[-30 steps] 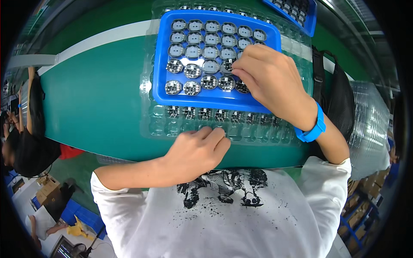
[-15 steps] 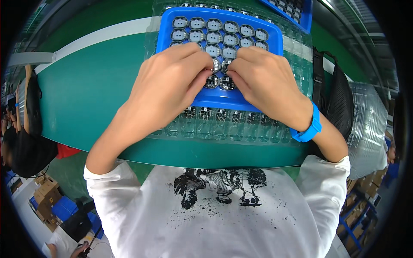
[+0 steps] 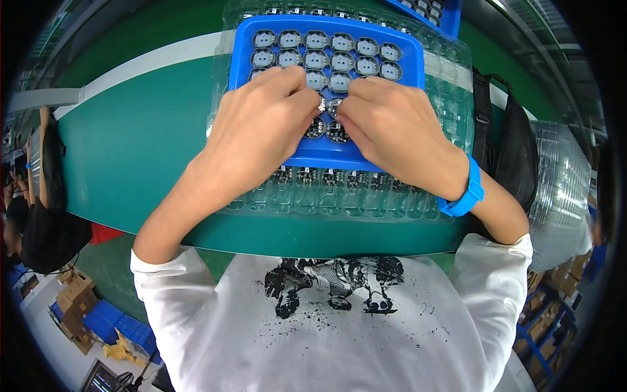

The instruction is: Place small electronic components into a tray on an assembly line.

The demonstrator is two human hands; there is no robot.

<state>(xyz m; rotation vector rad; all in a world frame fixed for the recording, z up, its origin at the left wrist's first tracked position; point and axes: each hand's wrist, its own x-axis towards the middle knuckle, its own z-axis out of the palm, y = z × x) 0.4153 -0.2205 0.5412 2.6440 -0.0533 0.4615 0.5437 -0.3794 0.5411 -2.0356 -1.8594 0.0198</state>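
A blue tray (image 3: 334, 153) with rows of small round parts (image 3: 341, 62) lies on a clear plastic blister tray (image 3: 339, 199) on the green belt. My left hand (image 3: 258, 134) and my right hand (image 3: 392, 130) rest on the blue tray's near half, fingertips meeting at its middle. Between the fingertips of both hands a small round part (image 3: 323, 104) is pinched; my hands hide the parts below them. A blue band (image 3: 467, 193) is on my right wrist.
A second blue tray (image 3: 434, 12) sits at the far right. A stack of clear blister trays (image 3: 555, 189) stands to my right, beside a black bag (image 3: 506, 140). A white stripe (image 3: 130, 68) runs along the green belt (image 3: 130, 144). Boxes lie on the floor at lower left.
My left hand rose from the belt's near edge onto the blue tray and met my right hand at its middle. The blue tray sits slightly nearer in view.
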